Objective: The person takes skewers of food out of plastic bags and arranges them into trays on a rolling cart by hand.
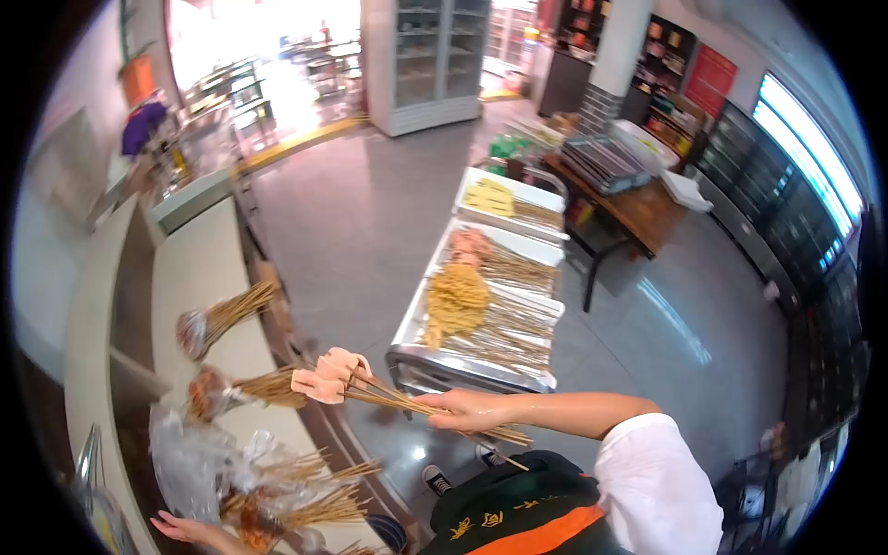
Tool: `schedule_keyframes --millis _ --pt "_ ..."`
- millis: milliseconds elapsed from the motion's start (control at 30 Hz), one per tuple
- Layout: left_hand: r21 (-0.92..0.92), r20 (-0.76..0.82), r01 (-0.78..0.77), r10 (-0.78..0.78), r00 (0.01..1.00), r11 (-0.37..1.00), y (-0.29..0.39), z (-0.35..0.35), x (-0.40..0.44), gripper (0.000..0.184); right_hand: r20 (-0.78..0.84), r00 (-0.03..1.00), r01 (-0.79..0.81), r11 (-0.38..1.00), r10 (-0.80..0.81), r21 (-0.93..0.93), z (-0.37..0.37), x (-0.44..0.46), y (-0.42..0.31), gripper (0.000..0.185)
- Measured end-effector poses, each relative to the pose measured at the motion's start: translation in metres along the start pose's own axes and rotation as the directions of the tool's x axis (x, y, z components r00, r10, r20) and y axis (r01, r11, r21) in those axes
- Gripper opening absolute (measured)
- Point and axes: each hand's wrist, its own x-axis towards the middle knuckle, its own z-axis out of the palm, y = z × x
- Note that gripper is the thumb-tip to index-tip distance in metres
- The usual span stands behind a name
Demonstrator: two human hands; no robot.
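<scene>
My right hand (467, 409) is closed around a bundle of wooden skewers (398, 400) held over the floor between the counter and the cart. Pale pink slices (331, 375), which look like meat, are threaded on their far ends. My left hand (180, 529) is at the lower left with its fingers stretched out. It is beside a clear plastic bag (190, 467), and whether it touches the bag I cannot tell. More skewers (328, 507) in plastic lie on the counter right of that hand, with reddish-brown food on their ends.
Two more bagged skewer bundles (245, 388) lie along the pale counter (208, 254). Ahead stands a metal cart (407, 351) with white trays of skewers bearing yellow (458, 301) and pink food. Beyond it is a wooden table (638, 213). A glass-door cabinet (430, 60) stands at the back.
</scene>
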Motion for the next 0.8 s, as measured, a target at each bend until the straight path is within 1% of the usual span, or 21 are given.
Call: schedule_keyframes --millis 33,67,100,133,167,200,233,267,300,367,400,433,500,533,567,600,633,667,700,767,800 --pt "-0.202 0.237 -0.082 0.13 0.963 0.976 0.014 0.009 -0.031 0.041 -0.032 0.999 -0.012 1.0 0.013 0.015 -0.004 -0.009 0.003 0.049" --pt "-0.402 0.419 -0.111 0.291 0.86 0.909 0.031 0.005 -0.063 0.039 -0.111 0.993 -0.027 1.0 0.027 0.008 -0.008 -0.018 0.007 0.049" --pt "-0.481 0.67 0.239 0.177 0.721 0.844 0.082 -0.008 -0.121 0.037 -0.179 0.983 -0.04 0.999 0.039 0.0 -0.014 -0.027 0.012 0.049" --pt "-0.381 0.857 0.57 0.047 0.513 0.728 0.133 -0.022 -0.18 0.037 -0.25 0.966 -0.072 0.997 0.073 0.013 -0.018 -0.035 0.024 0.045" --pt "-0.279 0.958 0.626 0.162 0.238 0.728 0.188 -0.052 -0.231 0.037 -0.248 0.966 -0.069 0.997 0.072 0.022 -0.025 -0.044 0.029 0.045" --pt "-0.082 0.944 0.643 0.265 -0.194 0.762 0.201 -0.055 -0.277 0.042 -0.283 0.957 -0.04 0.997 0.058 0.067 -0.034 -0.054 0.034 0.045" --pt "0.125 0.905 0.679 0.197 -0.376 0.723 0.246 -0.087 -0.313 0.049 -0.317 0.947 -0.011 0.994 0.045 0.108 -0.041 -0.062 0.038 0.046" --pt "0.238 0.814 0.676 0.236 -0.53 0.698 0.272 -0.107 -0.349 0.05 -0.373 0.928 0.046 0.996 -0.013 0.081 -0.052 -0.072 0.046 0.046" --pt "0.372 0.737 0.65 0.215 -0.641 0.663 0.293 -0.124 -0.381 0.05 -0.368 0.93 0.06 0.995 -0.026 0.082 -0.061 -0.079 0.062 0.046" --pt "0.455 0.658 0.628 0.236 -0.715 0.632 0.33 -0.151 -0.433 0.048 -0.56 0.813 0.156 0.986 -0.157 -0.05 -0.084 -0.093 0.101 0.044" --pt "0.45 0.67 0.632 0.229 -0.706 0.631 0.342 -0.156 -0.458 0.048 -0.572 0.82 0.023 1.0 -0.03 -0.019 -0.1 -0.104 0.117 0.045" --pt "0.472 0.674 0.641 0.221 -0.705 0.605 0.353 -0.16 -0.483 0.047 -0.559 0.829 0.03 0.999 -0.037 -0.021 -0.117 -0.116 0.133 0.045" --pt "0.491 0.696 0.66 0.2 -0.69 0.569 0.38 -0.169 -0.538 0.047 -0.629 0.765 0.068 0.989 -0.136 -0.131 -0.154 -0.142 0.161 0.047" --pt "0.495 0.715 0.666 0.173 -0.677 0.559 0.394 -0.168 -0.563 0.045 -0.655 0.726 0.16 0.978 -0.209 -0.134 -0.17 -0.151 0.176 0.049" --pt "0.501 0.731 0.67 0.147 -0.666 0.548 0.409 -0.166 -0.589 0.042 -0.649 0.731 0.17 0.977 -0.212 -0.127 -0.19 -0.162 0.186 0.049" --pt "0.518 0.752 0.708 0.139 -0.644 0.479 0.417 -0.162 -0.62 0.034 -0.639 0.739 0.104 0.973 -0.213 -0.204 -0.204 -0.176 0.195 0.05" --pt "0.531 0.754 0.701 0.112 -0.648 0.476 0.427 -0.161 -0.641 0.034 -0.628 0.75 0.035 0.96 -0.209 -0.279 -0.213 -0.189 0.202 0.051" --pt "0.524 0.751 0.731 0.169 -0.639 0.437 0.438 -0.158 -0.66 0.029 -0.645 0.708 0.099 0.944 -0.289 -0.315 -0.224 -0.195 0.211 0.047" --pt "0.506 0.753 0.769 0.235 -0.615 0.391 0.45 -0.156 -0.677 0.026 -0.629 0.721 0.104 0.943 -0.292 -0.317 -0.239 -0.201 0.216 0.047" --pt "0.517 0.791 0.774 0.141 -0.595 0.367 0.465 -0.157 -0.699 0.02 -0.634 0.706 0.02 0.903 -0.317 -0.43 -0.263 -0.205 0.225 0.038" --pt "0.512 0.809 0.778 0.098 -0.579 0.365 0.468 -0.155 -0.706 0.02 -0.617 0.719 0.035 0.903 -0.32 -0.429 -0.275 -0.205 0.228 0.038"
